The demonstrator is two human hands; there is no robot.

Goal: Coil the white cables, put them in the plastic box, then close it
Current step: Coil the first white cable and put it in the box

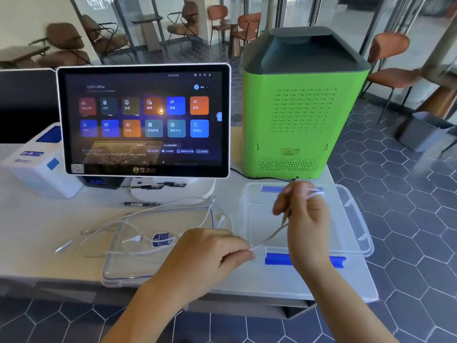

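Observation:
A white cable (pixel 268 239) runs taut between my two hands. My left hand (pixel 210 253) pinches it near the front edge of the table. Above the open clear plastic box (pixel 356 219), my right hand (pixel 303 214) holds the cable with loops wound around its fingers. The box has blue latches (pixel 275 259) and stands at the right of the table. Its clear lid (pixel 118 266) lies flat to the left, with more loose white cables (pixel 138 238) and their plugs spread over and around it.
A touchscreen terminal (pixel 144 120) stands behind the lid, with pens (pixel 141 204) at its base. A green machine (pixel 299 107) sits behind the box. A white printer (pixel 37 167) is at the left. The table edge is close to the box's right side.

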